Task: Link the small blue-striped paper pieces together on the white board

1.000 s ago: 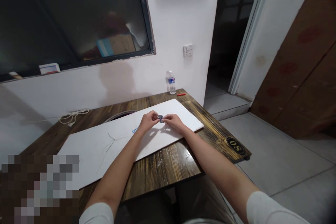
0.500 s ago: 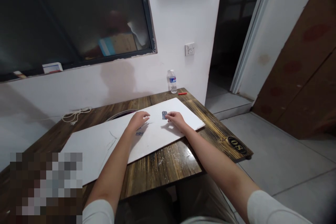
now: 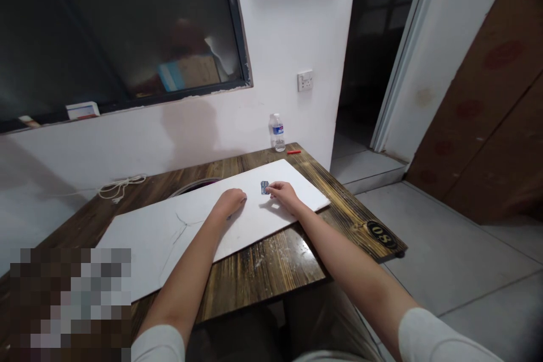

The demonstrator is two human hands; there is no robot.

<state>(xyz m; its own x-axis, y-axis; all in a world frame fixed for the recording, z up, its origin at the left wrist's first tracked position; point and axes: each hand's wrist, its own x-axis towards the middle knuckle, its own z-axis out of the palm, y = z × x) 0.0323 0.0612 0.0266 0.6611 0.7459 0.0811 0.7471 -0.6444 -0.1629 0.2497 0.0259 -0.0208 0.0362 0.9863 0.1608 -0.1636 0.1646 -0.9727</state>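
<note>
My right hand (image 3: 283, 194) pinches a small flat blue-grey piece with light markings (image 3: 264, 187), holding it by its right edge just above the white board (image 3: 297, 181). What the piece is, I cannot make out. My left hand (image 3: 231, 202) is closed, its fingers curled down toward the middle of the board, the back of the hand turned to me. Under its wrist peeks a sliver of another small blue piece (image 3: 229, 217), mostly covered. Anything inside the left fingers is hidden. Thin dark lines (image 3: 185, 225) mark the board left of the hand.
The board lies on a dark wooden table (image 3: 271, 271). Toward the back stand a clear plastic bottle (image 3: 278, 133) and a red pen-like stick (image 3: 294, 152). A white cable (image 3: 121, 185) lies at the back left. Behind the board shows a round rim (image 3: 190, 185). A numbered badge (image 3: 380, 234) marks the right corner.
My left hand has moved right and down onto the board, its fingers going from apart to curled, covering the small blue pieces. My right hand keeps its piece, turned slightly.
</note>
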